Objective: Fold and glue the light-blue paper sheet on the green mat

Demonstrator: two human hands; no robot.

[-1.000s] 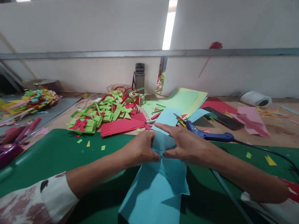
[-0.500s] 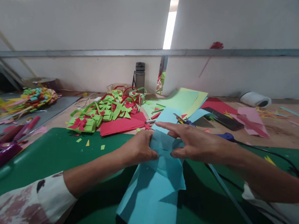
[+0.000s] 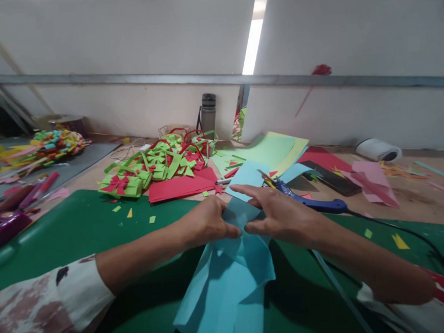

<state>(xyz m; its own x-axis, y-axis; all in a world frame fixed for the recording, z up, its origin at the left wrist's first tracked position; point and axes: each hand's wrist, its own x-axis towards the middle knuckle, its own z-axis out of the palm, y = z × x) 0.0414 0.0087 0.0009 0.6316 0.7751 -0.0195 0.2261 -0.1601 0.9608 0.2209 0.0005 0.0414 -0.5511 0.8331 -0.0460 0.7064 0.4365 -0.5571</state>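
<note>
A folded sheet of light blue paper [image 3: 223, 288] stretches toward me over the green mat [image 3: 139, 289]. My left hand [image 3: 210, 220] grips the left side of its far end, thumb on top. On the right side of that end, my right hand [image 3: 276, 213] pinches the paper, with the thumb pressed near the middle and the index finger reaching forward. The two thumbs almost meet over a fold. Fingers beneath the paper are hidden. Just beyond my hands lies another light blue paper piece [image 3: 247, 177].
A blue glue gun [image 3: 323, 205] with a black cord lies right of my hands. Green and red paper bags [image 3: 161, 163] pile up behind, beside red paper [image 3: 181, 185]. A phone [image 3: 335, 178], a grey bottle [image 3: 208, 114] and a purple tool [image 3: 6, 227] stand or lie around.
My right hand has shifted left and inward, bringing its thumb closer to the left one. The paper's far end is folded more tightly, and more of the glue gun shows.
</note>
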